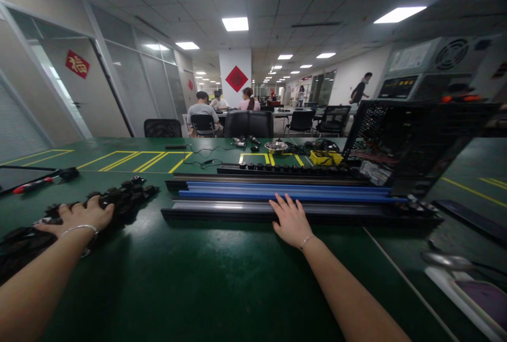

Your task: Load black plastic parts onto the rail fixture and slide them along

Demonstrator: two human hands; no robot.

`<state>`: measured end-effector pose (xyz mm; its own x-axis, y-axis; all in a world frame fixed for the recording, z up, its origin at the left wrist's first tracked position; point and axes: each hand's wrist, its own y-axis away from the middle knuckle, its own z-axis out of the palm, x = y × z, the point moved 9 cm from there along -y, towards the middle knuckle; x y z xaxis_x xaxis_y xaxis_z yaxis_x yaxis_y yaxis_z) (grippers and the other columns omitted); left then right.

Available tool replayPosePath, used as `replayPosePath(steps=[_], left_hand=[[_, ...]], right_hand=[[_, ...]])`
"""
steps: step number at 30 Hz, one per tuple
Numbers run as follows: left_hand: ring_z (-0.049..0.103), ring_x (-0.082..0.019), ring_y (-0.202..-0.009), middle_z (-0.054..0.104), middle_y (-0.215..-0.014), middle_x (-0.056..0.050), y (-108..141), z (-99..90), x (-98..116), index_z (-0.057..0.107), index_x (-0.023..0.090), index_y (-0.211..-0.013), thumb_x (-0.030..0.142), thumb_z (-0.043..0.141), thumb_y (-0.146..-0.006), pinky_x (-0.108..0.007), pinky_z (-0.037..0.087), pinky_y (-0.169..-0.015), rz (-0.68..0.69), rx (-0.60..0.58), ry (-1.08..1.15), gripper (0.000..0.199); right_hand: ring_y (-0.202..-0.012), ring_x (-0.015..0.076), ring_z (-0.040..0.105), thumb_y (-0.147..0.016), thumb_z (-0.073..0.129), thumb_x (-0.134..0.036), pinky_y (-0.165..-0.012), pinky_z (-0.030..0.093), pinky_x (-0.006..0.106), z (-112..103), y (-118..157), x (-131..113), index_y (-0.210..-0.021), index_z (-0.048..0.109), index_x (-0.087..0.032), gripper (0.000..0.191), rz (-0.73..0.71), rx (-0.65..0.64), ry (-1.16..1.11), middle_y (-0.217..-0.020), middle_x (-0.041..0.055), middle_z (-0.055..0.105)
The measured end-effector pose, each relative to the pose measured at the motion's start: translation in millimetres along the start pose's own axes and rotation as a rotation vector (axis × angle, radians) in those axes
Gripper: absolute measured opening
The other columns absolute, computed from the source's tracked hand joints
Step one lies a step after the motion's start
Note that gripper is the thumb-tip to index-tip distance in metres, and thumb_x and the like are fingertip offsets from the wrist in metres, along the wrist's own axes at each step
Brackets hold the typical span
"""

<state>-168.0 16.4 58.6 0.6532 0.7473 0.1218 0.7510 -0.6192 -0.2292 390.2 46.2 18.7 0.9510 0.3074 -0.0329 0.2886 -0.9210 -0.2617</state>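
Observation:
My left hand [81,220] lies palm down over a heap of small black parts [132,197], fingers spread; whether it grasps any of them is hidden. My right hand [292,221] rests with its fingers apart on the near edge of a long black rail with a clear, shiny strip [225,207]. Just behind that rail runs a long blue rail [233,190], close to my right fingertips. Farther back is another dark rail [194,177]. Small black parts [420,207] sit at the near rail's right end.
An open computer case [412,141] stands at the right, metal boxes [431,67] above it. A metal bowl [276,146], a yellow box [325,157] and cables lie at the back of the green table [222,284]. A red-handled tool [34,184] is at left. People sit beyond.

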Motion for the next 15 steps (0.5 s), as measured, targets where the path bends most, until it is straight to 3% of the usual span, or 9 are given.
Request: replayPosePath(steps=[4, 8, 11, 15], left_hand=[[0.006, -0.031, -0.134, 0.027, -0.144, -0.013, 3, 3.3, 4, 0.035, 0.025, -0.131, 0.053, 0.017, -0.083, -0.072, 0.015, -0.088, 0.021, -0.006, -0.001, 0.057], [0.000, -0.033, -0.135, 0.016, -0.147, -0.013, 15, -7.6, 20, 0.034, 0.024, -0.132, 0.053, 0.014, -0.085, -0.070, 0.016, -0.091, 0.048, 0.061, 0.057, 0.059], [0.005, -0.032, -0.135, 0.016, -0.147, -0.014, 45, -18.3, 64, 0.036, 0.018, -0.131, 0.050, 0.017, -0.086, -0.066, 0.016, -0.097, 0.242, 0.111, 0.148, 0.058], [0.012, -0.030, -0.135, 0.023, -0.145, -0.013, 122, -20.5, 149, 0.041, 0.016, -0.128, 0.042, 0.032, -0.085, -0.056, 0.023, -0.101, 0.625, 0.126, 0.240, 0.051]], right_hand=[[-0.133, 0.0273, 0.012, -0.075, 0.047, -0.031, -0.105, 0.009, 0.049, 0, 0, 0, -0.134, 0.035, -0.026, 0.061, 0.000, 0.002, 0.004, -0.147, 0.0022, 0.021], [-0.133, 0.0276, 0.013, -0.074, 0.047, -0.030, -0.105, 0.011, 0.048, 0, 1, 0, -0.134, 0.036, -0.026, 0.061, -0.005, 0.019, 0.001, -0.146, 0.0022, 0.023], [-0.133, 0.0278, 0.014, -0.074, 0.048, -0.033, -0.104, 0.013, 0.048, -1, 1, -1, -0.133, 0.037, -0.025, 0.060, -0.007, 0.025, -0.021, -0.146, 0.0026, 0.024], [-0.130, 0.0255, 0.023, -0.078, 0.044, -0.041, -0.104, 0.017, 0.048, -8, -3, 6, -0.126, 0.046, -0.027, 0.050, -0.006, 0.046, -0.115, -0.140, 0.0015, 0.035]])
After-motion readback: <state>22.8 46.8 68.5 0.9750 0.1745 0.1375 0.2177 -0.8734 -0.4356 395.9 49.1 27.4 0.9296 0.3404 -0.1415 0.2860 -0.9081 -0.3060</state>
